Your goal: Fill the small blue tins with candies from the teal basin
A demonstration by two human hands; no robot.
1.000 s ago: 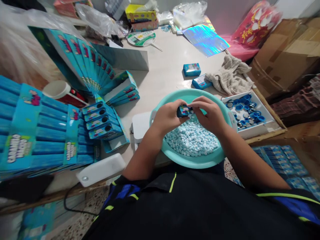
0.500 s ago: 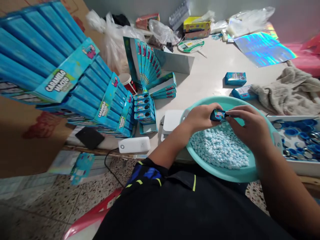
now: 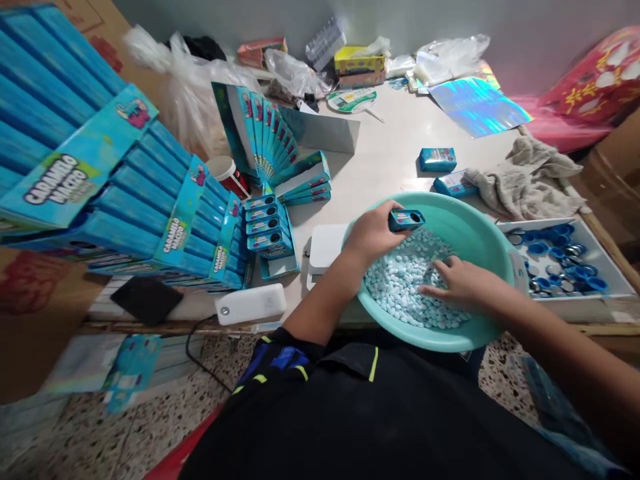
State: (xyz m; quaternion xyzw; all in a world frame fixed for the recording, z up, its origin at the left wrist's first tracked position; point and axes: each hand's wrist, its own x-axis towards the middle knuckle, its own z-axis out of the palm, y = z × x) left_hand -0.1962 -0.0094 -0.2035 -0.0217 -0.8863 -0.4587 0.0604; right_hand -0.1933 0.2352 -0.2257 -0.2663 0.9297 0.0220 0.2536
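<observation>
My left hand grips a small blue candy box above the far left part of a turquoise basin. A dark round hole shows in the box's face. Pale blue and white candies lie heaped in the basin. Over the heap, my right hand reaches down with thumb and finger apart, its fingertips at the candies. Nothing shows between those fingers, and its other fingers are partly hidden.
Right of the basin stands a white tray of blue caps and shiny discs. Two blue boxes lie beyond, by a grey cloth. Stacked blue display cartons rise at left, near a white power bank and a white flat device.
My right hand has left the box and moved down to the candies. The box in my left hand is now tilted with its hole in view. The camera view has shifted right.
</observation>
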